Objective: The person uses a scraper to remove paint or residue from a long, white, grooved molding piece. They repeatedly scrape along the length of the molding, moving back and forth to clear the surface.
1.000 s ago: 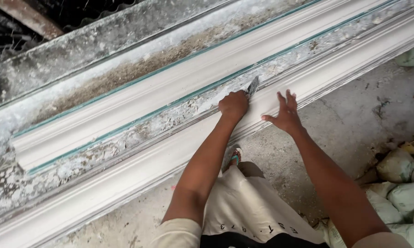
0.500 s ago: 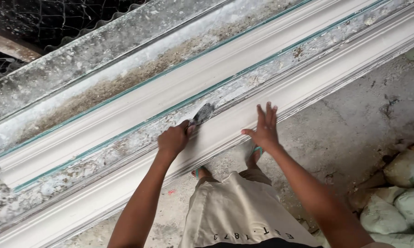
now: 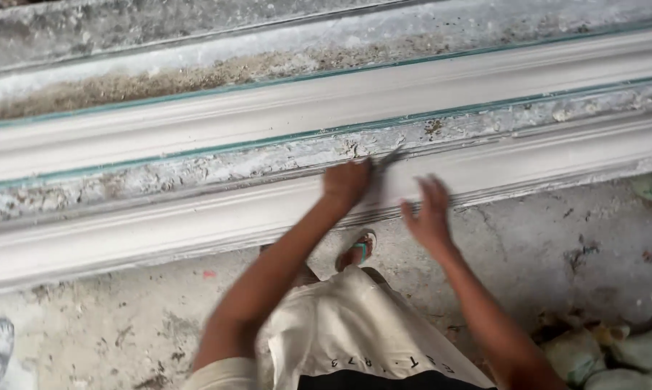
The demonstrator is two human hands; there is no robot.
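Head view: left hand [image 3: 346, 182] clamped on a thin scraper blade [image 3: 388, 160], tip laid against the crusted seam between the near plaster moulding [image 3: 196, 220] and the far moulding [image 3: 232, 119]. Right hand [image 3: 428, 217], fingers spread apart, presses the near moulding, seemingly steadying it. Motion-blurred.

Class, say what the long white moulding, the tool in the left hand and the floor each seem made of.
Moulding: probably cast plaster, matt chalky white with crumbly edges.
Tool in the left hand: likely metal, a thin grey blade, blurred.
Floor: looks like bare concrete, rough, grey, stained.
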